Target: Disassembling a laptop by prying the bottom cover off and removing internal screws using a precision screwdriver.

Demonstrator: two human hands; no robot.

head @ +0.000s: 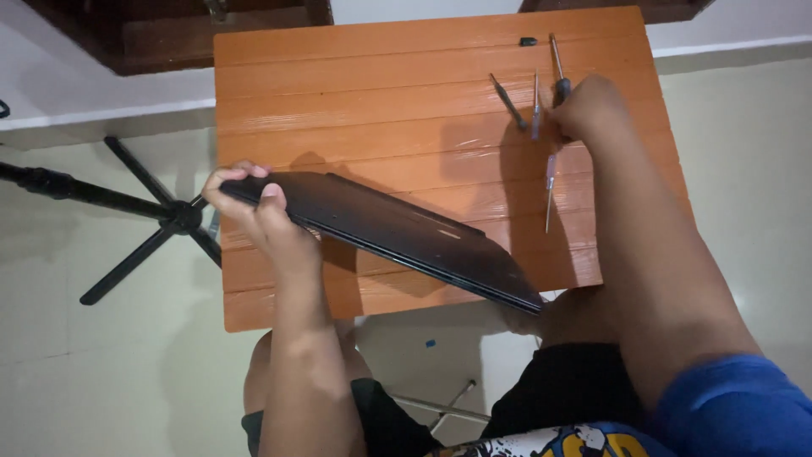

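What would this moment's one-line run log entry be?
left hand: grips tilted black laptop edge | right hand: on screwdrivers | surface: orange table

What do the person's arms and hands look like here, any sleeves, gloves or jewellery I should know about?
Both hands are bare: no gloves on the left hand or the right hand, and no rings, watch or bands show. Both forearms are uncovered. The right arm carries a short blue sleeve at the upper arm. No sleeve shows on the left arm within the frame.
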